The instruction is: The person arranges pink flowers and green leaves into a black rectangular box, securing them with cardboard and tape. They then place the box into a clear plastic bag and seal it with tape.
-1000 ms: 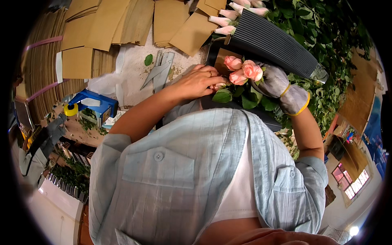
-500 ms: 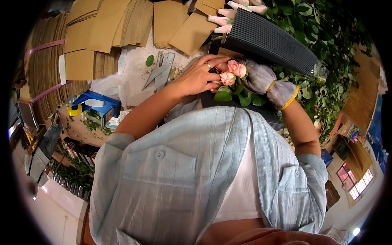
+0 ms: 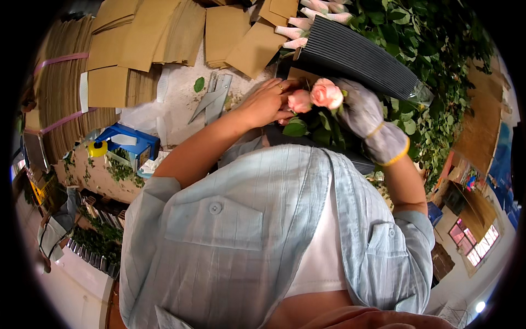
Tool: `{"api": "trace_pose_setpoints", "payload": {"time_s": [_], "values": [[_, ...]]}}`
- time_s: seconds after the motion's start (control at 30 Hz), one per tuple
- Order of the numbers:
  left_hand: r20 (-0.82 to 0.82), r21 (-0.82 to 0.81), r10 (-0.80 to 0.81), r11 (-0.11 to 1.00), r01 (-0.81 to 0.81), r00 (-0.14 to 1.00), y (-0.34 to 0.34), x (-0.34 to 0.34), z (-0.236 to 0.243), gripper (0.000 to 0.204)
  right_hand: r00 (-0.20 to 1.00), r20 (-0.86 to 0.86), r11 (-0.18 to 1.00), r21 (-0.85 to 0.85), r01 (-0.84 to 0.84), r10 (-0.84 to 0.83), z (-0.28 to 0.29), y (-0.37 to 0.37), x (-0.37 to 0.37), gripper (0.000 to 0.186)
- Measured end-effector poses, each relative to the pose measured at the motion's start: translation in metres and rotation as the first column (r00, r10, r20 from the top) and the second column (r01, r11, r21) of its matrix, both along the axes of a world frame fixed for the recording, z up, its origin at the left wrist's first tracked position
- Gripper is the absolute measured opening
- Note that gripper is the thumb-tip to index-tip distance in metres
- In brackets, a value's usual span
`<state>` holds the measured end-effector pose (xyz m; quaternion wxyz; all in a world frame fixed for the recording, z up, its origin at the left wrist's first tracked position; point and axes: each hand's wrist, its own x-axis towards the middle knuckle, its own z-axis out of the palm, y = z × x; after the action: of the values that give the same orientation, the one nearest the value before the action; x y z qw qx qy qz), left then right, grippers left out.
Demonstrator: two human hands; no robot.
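My bare left hand (image 3: 267,102), with a ring on one finger, is curled round a pink rose (image 3: 299,101) at the left; some fingertips are hidden behind the bloom. My right hand (image 3: 361,109), in a grey glove with a yellow cuff edge, is closed beside a second, fuller pink rose (image 3: 326,94). The stem is largely hidden by the glove and leaves. Green rose leaves (image 3: 296,127) hang below both blooms, over a dark surface in front of my body.
A black ribbed panel (image 3: 359,57) stands beyond my right hand, with flower heads in pale netting (image 3: 300,23) at its left end. Dense foliage (image 3: 438,49) fills the right. Cardboard sheets (image 3: 137,33), a grey metal tool (image 3: 213,98) and a blue tape dispenser (image 3: 131,142) lie left.
My right hand has shifted right and slightly toward me. The fuller rose has moved right and looks larger, while the other rose has shifted slightly left, nearer my left fingers.
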<state>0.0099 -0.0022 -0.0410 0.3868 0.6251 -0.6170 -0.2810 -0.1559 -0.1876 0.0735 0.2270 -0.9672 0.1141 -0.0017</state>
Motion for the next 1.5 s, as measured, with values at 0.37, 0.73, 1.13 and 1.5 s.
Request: {"api": "trace_pose_setpoints", "payload": {"time_s": [0.37, 0.73, 1.13, 1.5], "values": [[-0.025, -0.107, 0.038, 0.993, -0.040, 0.999, 0.004, 0.002, -0.022, 0.044, 0.988, -0.154, 0.999, -0.042, -0.027, 0.021, -0.049, -0.006, 0.003, 0.053], [0.040, -0.061, -0.080, 0.995, 0.083, 0.996, -0.011, 0.015, -0.004, 0.029, 0.991, -0.102, 0.995, 0.067, -0.075, 0.081, 0.014, 0.000, -0.006, 0.039], [0.053, 0.013, -0.101, 0.995, 0.101, 0.993, -0.026, 0.014, -0.015, 0.050, 1.000, -0.012, 0.990, 0.141, 0.014, -0.013, 0.088, 0.010, -0.012, 0.033], [0.102, -0.051, -0.034, 0.998, 0.040, 0.994, -0.014, 0.013, -0.021, 0.048, 0.876, -0.456, 0.987, -0.050, 0.150, -0.156, 0.126, -0.027, -0.061, 0.035]]}}
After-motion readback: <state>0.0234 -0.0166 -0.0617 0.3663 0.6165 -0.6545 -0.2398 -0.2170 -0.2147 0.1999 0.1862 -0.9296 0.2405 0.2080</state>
